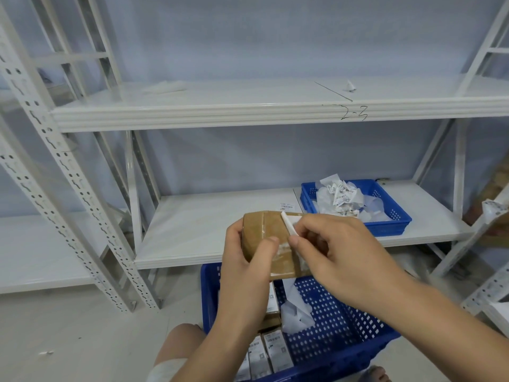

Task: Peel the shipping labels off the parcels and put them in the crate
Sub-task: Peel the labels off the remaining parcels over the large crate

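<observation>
Brown cardboard parcel up just above the big floor crate, left hand wrapped round its near end to steady it while the right hand pinches the white shipping label by its lifted edge to peel it. Beyond the floor crate, up to the right, the smaller blue crate holds a heap of crumpled peeled labels. The floor crate itself holds labelled boxes and loose white paper.

Handwritten "2-3" on shelf edge
</observation>
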